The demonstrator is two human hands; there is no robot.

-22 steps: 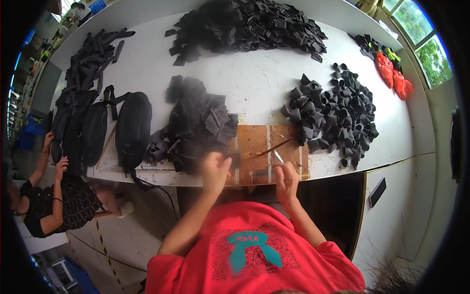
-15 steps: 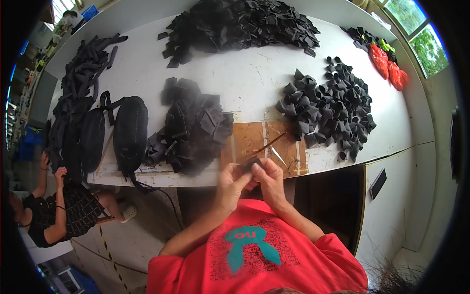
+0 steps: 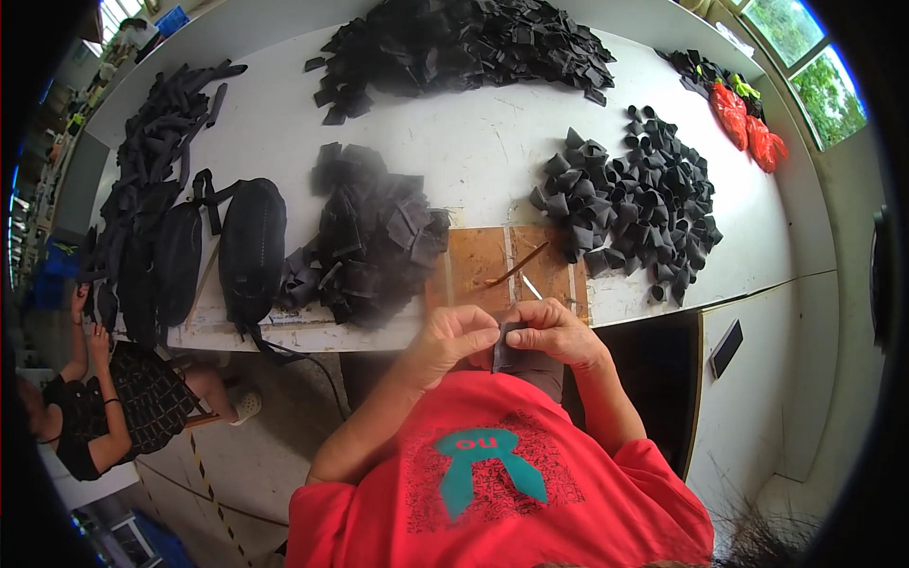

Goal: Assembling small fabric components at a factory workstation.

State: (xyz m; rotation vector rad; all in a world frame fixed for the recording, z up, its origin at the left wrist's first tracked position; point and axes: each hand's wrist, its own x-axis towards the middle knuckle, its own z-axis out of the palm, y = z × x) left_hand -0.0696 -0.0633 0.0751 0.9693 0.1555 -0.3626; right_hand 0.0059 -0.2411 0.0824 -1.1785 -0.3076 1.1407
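Just past the front edge of the table, a small dark fabric piece (image 3: 509, 348) hangs between my two hands. My right hand (image 3: 557, 333) pinches its upper part between thumb and forefinger. Beside it, my left hand (image 3: 453, 343) is closed in a pinch at the piece's left edge. On the brown board (image 3: 476, 260) beyond my hands lie a thin brown stick-like tool (image 3: 516, 265) and a narrow pale strip (image 3: 532, 287). A pile of flat dark fabric pieces (image 3: 374, 237) is left of the board; folded, cone-like black pieces (image 3: 644, 194) are heaped to its right.
Across the back spreads a large heap of black pieces (image 3: 464, 47). Two black padded pouches (image 3: 254, 251) and long dark strips (image 3: 156, 142) lie at the left, where a co-worker (image 3: 95, 407) sits. Red plastic bags (image 3: 748, 128) lie at the far right.
My hands have drawn slightly closer to my body and turned. The fabric piece, folded between the fingers before, now hangs down from my right hand's pinch. The co-worker's hands have shifted lower.
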